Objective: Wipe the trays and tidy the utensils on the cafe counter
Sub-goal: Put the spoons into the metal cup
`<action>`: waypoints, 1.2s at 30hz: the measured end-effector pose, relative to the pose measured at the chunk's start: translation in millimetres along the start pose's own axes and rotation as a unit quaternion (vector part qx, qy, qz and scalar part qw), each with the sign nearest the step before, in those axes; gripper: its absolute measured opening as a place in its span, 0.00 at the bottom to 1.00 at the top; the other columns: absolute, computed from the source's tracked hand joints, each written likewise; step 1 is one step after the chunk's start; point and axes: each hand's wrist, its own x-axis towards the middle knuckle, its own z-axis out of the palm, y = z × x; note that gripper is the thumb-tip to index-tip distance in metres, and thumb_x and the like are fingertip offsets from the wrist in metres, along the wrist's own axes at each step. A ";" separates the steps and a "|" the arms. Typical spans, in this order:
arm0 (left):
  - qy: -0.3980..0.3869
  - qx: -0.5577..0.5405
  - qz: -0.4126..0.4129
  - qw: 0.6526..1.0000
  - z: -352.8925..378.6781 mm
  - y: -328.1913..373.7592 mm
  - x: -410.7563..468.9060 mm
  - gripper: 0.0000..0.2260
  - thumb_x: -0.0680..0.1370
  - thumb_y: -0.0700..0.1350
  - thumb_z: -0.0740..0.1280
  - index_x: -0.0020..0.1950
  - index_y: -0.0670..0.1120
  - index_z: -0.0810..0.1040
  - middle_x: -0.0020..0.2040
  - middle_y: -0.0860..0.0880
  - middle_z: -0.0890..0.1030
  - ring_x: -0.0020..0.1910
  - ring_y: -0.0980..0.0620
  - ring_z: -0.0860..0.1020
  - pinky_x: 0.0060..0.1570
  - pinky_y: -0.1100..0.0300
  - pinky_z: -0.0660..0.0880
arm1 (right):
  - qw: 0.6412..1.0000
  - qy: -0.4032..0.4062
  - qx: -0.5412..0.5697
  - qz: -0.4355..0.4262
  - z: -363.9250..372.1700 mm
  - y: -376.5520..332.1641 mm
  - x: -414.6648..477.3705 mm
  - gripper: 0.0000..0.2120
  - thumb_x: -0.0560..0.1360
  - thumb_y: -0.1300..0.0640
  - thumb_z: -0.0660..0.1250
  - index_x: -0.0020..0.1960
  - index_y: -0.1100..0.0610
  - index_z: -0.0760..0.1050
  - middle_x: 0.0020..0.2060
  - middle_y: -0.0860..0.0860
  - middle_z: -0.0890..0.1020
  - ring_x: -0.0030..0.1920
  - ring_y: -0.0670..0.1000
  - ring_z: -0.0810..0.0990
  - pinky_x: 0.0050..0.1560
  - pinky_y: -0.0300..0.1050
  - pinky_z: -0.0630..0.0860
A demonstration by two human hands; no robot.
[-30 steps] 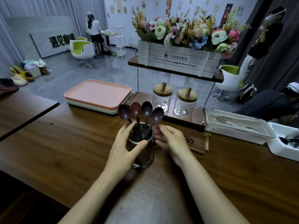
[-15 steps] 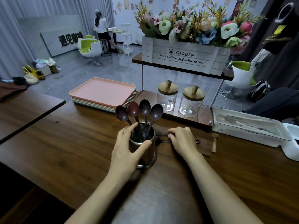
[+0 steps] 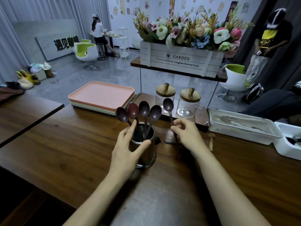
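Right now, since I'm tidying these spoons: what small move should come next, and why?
Probably lower the spoon pinched in the right hand into the metal cup: the left hand steadies it, and four spoons already stand there.

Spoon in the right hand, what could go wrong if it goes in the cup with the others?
The right hand only pinches the spoon by its thin handle, so it might slip and drop on the counter. The four spoons fan out of the metal cup, so this one could bump them; the left hand gripping the cup should help. Its raised bowl looks near the glass jars and might tap one.
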 end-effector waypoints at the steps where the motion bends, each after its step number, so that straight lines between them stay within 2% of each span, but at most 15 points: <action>1: -0.003 -0.003 -0.002 1.000 -0.7 0.1 -0.3 0.36 0.69 0.73 0.65 0.76 0.73 0.58 0.72 0.61 0.68 0.72 0.63 0.67 0.66 0.62 0.64 | 0.999 -0.010 0.041 0.004 -3.9 -5.3 -5.4 0.04 0.78 0.59 0.70 0.51 0.51 0.79 0.38 0.50 0.79 0.38 0.49 0.78 0.38 0.43 0.74; 3: -0.010 -0.012 -0.002 1.000 -1.9 0.7 -0.8 0.37 0.69 0.73 0.65 0.77 0.72 0.57 0.72 0.62 0.67 0.72 0.63 0.66 0.67 0.62 0.63 | 0.994 -0.029 0.103 0.012 -10.8 -19.0 -18.6 0.08 0.79 0.63 0.67 0.58 0.54 0.77 0.39 0.53 0.79 0.35 0.49 0.78 0.29 0.35 0.73; 6: -0.029 -0.020 -0.001 0.999 -5.3 2.5 -0.2 0.40 0.69 0.73 0.64 0.79 0.69 0.56 0.75 0.61 0.65 0.75 0.63 0.64 0.70 0.61 0.61 | 0.986 -0.032 0.162 0.006 -17.5 -32.9 -30.7 0.11 0.81 0.62 0.65 0.63 0.56 0.76 0.42 0.55 0.82 0.37 0.50 0.81 0.33 0.38 0.77; 9: -0.057 -0.037 -0.002 0.998 -11.7 1.9 1.4 0.39 0.69 0.73 0.64 0.79 0.71 0.55 0.80 0.63 0.58 0.77 0.66 0.56 0.73 0.60 0.57 | 0.981 -0.025 0.191 -0.007 -19.1 -46.4 -38.6 0.08 0.82 0.60 0.65 0.60 0.56 0.79 0.43 0.55 0.83 0.38 0.47 0.81 0.37 0.41 0.80; 11: -0.074 -0.051 0.001 0.996 -14.3 -0.1 2.5 0.38 0.70 0.70 0.64 0.79 0.70 0.55 0.81 0.63 0.58 0.78 0.67 0.54 0.77 0.57 0.55 | 0.979 -0.018 0.201 -0.027 -20.2 -56.5 -43.3 0.06 0.82 0.59 0.65 0.56 0.55 0.80 0.42 0.54 0.84 0.39 0.48 0.83 0.40 0.43 0.81; 13: -0.078 -0.062 0.005 0.995 -14.9 -2.7 3.0 0.37 0.71 0.68 0.65 0.80 0.68 0.57 0.80 0.63 0.61 0.78 0.66 0.57 0.79 0.52 0.57 | 0.969 -0.001 0.242 -0.041 -19.8 -65.0 -45.0 0.05 0.81 0.59 0.66 0.54 0.57 0.80 0.39 0.52 0.85 0.40 0.50 0.84 0.42 0.44 0.83; 16: -0.078 -0.067 0.011 0.995 -14.2 -2.9 2.7 0.37 0.72 0.66 0.66 0.80 0.66 0.58 0.78 0.64 0.64 0.77 0.66 0.61 0.78 0.50 0.60 | 0.955 0.044 0.286 -0.068 -18.0 -73.3 -43.5 0.03 0.81 0.61 0.67 0.53 0.60 0.78 0.38 0.51 0.85 0.40 0.52 0.85 0.42 0.42 0.83; 19: -0.079 -0.070 0.011 0.994 -15.9 -3.2 1.6 0.36 0.72 0.67 0.66 0.79 0.69 0.58 0.77 0.65 0.65 0.76 0.67 0.62 0.78 0.51 0.61 | 0.959 0.053 0.266 -0.083 -6.7 -75.2 -41.6 0.01 0.81 0.63 0.67 0.52 0.59 0.75 0.40 0.55 0.86 0.41 0.55 0.86 0.43 0.45 0.84; 23: -0.077 -0.066 0.020 0.995 -16.3 -5.1 1.7 0.34 0.73 0.66 0.66 0.77 0.72 0.57 0.76 0.65 0.65 0.76 0.66 0.62 0.78 0.49 0.62 | 0.976 0.012 0.212 -0.053 13.3 -68.4 -43.1 0.01 0.81 0.61 0.66 0.51 0.59 0.75 0.42 0.57 0.87 0.41 0.55 0.87 0.42 0.47 0.84; 25: -0.075 -0.061 0.022 0.995 -15.9 -6.1 2.2 0.33 0.73 0.67 0.66 0.76 0.73 0.57 0.77 0.64 0.65 0.76 0.66 0.62 0.78 0.49 0.62 | 0.980 0.009 0.197 -0.040 20.7 -64.8 -45.4 0.05 0.82 0.59 0.65 0.47 0.58 0.76 0.40 0.56 0.86 0.40 0.54 0.87 0.41 0.48 0.84; 27: -0.073 -0.059 0.022 0.995 -15.2 -6.9 2.2 0.33 0.73 0.67 0.66 0.77 0.73 0.57 0.77 0.64 0.65 0.76 0.65 0.62 0.78 0.48 0.61 | 0.984 0.015 0.174 -0.036 25.7 -59.5 -46.4 0.10 0.82 0.56 0.65 0.43 0.56 0.76 0.38 0.55 0.86 0.40 0.54 0.86 0.42 0.51 0.84; 29: -0.070 -0.059 0.024 0.996 -14.4 -6.9 2.0 0.33 0.73 0.67 0.66 0.76 0.73 0.57 0.77 0.63 0.65 0.76 0.65 0.62 0.78 0.48 0.62 | 0.990 0.022 0.129 -0.046 29.4 -51.2 -46.0 0.12 0.79 0.48 0.66 0.39 0.52 0.77 0.37 0.53 0.85 0.40 0.53 0.86 0.46 0.58 0.84; 32: -0.062 -0.060 0.027 0.996 -13.2 -6.2 2.0 0.32 0.73 0.67 0.66 0.75 0.75 0.58 0.76 0.63 0.65 0.76 0.65 0.63 0.77 0.49 0.62 | 0.996 0.014 0.078 -0.051 35.0 -40.7 -44.5 0.14 0.71 0.38 0.67 0.42 0.48 0.81 0.37 0.50 0.85 0.44 0.56 0.85 0.50 0.65 0.81; 34: -0.060 -0.062 0.029 0.996 -12.3 -7.2 2.5 0.32 0.73 0.66 0.67 0.75 0.74 0.58 0.76 0.64 0.66 0.76 0.65 0.63 0.77 0.49 0.63 | 0.993 0.003 0.106 -0.043 41.5 -35.2 -42.9 0.11 0.69 0.41 0.71 0.41 0.48 0.81 0.35 0.50 0.85 0.41 0.56 0.85 0.49 0.62 0.82; 36: -0.056 -0.067 0.032 0.996 -11.6 -9.1 2.7 0.32 0.74 0.65 0.67 0.75 0.73 0.59 0.76 0.64 0.66 0.76 0.63 0.64 0.76 0.47 0.64 | 0.989 0.004 0.139 -0.041 46.8 -35.9 -45.0 0.08 0.70 0.48 0.74 0.39 0.51 0.80 0.31 0.46 0.82 0.33 0.50 0.80 0.42 0.51 0.79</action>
